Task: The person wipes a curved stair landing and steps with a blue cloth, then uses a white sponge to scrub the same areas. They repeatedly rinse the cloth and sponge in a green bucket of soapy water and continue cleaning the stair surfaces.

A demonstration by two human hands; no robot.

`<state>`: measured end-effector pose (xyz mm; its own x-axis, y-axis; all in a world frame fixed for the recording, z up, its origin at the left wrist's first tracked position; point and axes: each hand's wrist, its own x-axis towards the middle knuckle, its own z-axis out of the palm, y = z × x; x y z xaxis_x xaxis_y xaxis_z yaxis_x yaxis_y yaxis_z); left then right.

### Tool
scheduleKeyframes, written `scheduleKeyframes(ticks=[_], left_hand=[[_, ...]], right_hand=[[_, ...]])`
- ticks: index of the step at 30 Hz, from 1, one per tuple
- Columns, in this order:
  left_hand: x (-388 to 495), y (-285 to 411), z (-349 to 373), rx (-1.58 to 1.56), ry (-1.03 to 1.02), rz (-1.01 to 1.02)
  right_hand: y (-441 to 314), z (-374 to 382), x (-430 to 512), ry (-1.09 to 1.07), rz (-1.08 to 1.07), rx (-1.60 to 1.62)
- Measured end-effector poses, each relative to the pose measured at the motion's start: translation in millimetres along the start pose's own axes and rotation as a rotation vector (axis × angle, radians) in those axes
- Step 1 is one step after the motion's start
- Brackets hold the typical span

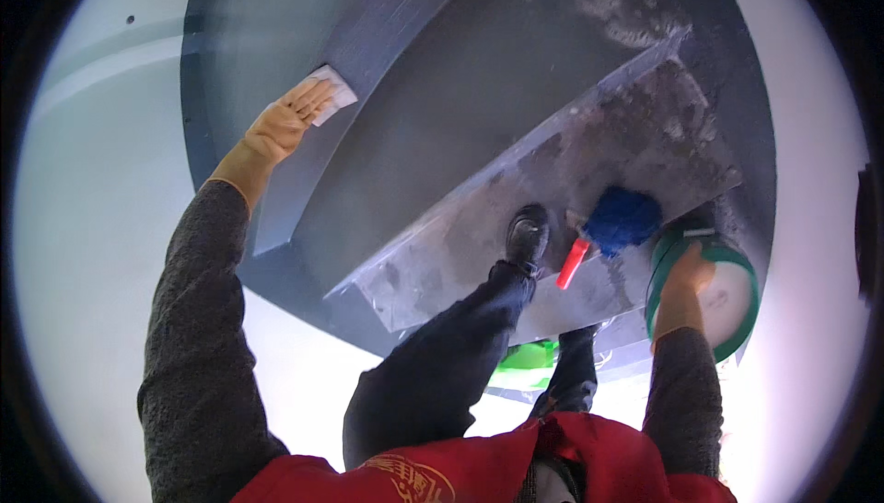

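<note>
My left hand, in a tan rubber glove, is stretched out to the upper left and holds a white pad. Its fingers lie flat over the pad, which rests against the grey ledge beside a curved edge. My right hand, gloved alike, is at a green bucket with whitish contents. The fingers are blurred there, and whether they grip anything cannot be made out. A blue cloth lies bunched on the stained grey step, next to a red-handled tool whose head is partly hidden.
My shoe stands on the stained step, left of the red handle. A raised lip runs diagonally between this step and the dark surface beyond. White walls curve around both sides. Something bright green lies lower, between my legs.
</note>
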<state>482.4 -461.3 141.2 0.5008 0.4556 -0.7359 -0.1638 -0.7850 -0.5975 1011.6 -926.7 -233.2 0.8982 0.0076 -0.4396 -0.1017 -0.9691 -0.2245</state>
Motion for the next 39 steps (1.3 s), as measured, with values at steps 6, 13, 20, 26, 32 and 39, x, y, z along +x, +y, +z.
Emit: scheduleKeyframes(ticks=[6, 13, 20, 26, 32, 39], left_hand=[[25.6, -10.9, -37.7, 0.118, -0.157, -0.098], [103.1, -32.6, -88.9, 0.348, 0.380, 0.022], [-70.0, 78.8, 156.5, -0.091, 0.415, 0.009], [-213.7, 218.4, 312.0, 0.057, 0.284, -0.075], [-316.3, 318.8, 400.5, -0.124, 0.292, -0.315], [-283.8, 419.1, 418.0, -0.752, 0.218, -1.057]], right_hand=[[12.9, 24.7, 39.9, -0.162, -0.043, 0.075], [26.4, -1.6, 81.7, 0.069, -0.878, -1.205], [21.7, -6.0, 76.2, 0.177, -0.987, -0.651], [18.0, -17.5, 3.1, 0.038, -0.975, -0.379], [19.1, -24.8, -102.1, -0.087, -0.805, -0.280], [5.1, -21.3, -188.7, -0.293, -0.825, -0.199]])
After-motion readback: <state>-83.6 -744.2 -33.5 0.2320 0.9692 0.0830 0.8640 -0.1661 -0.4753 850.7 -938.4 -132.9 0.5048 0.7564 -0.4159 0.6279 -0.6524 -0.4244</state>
